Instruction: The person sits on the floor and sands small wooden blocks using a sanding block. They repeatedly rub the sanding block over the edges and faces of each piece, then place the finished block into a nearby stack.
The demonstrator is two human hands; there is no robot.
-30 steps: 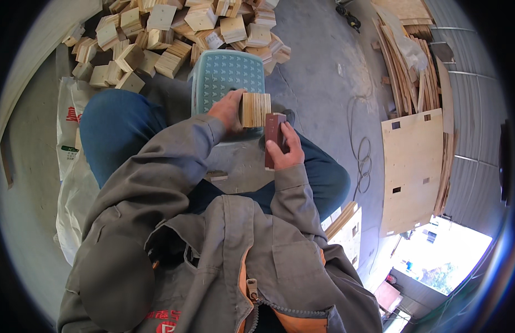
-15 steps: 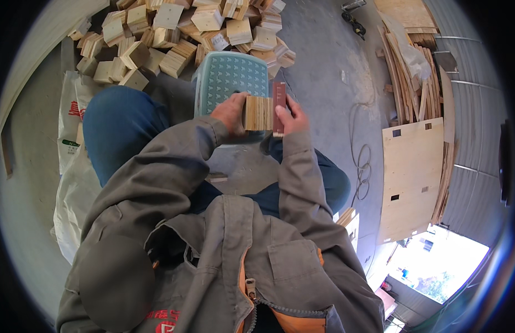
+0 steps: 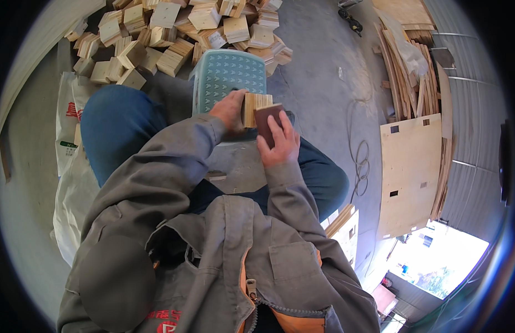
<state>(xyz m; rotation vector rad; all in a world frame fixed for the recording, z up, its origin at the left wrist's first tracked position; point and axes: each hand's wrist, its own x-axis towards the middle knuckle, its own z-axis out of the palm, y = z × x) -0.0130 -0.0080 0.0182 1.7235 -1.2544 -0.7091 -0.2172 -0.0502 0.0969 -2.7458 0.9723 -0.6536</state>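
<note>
My left hand (image 3: 229, 112) is closed on a block of layered plywood (image 3: 250, 109), holding it on the near part of a light teal plastic stool (image 3: 235, 71). In my right hand (image 3: 281, 147) is a flat sanding block (image 3: 266, 122) with a reddish-brown face and a pale wood edge. Its fingers lie across that brown face. The sanding block is tilted and overlaps the plywood block's right side; whether they touch is hard to tell.
A heap of similar plywood blocks (image 3: 174, 33) lies beyond the stool. White plastic sacks (image 3: 71, 183) are on the left. To the right are a coiled cable (image 3: 360, 166), a plywood sheet (image 3: 410, 177) and stacked wooden strips (image 3: 404, 72) along the corrugated wall.
My right hand has come nearer to me and turned the sanding block from upright on edge to showing its broad brown face. My left hand and the plywood block stay almost in place.
</note>
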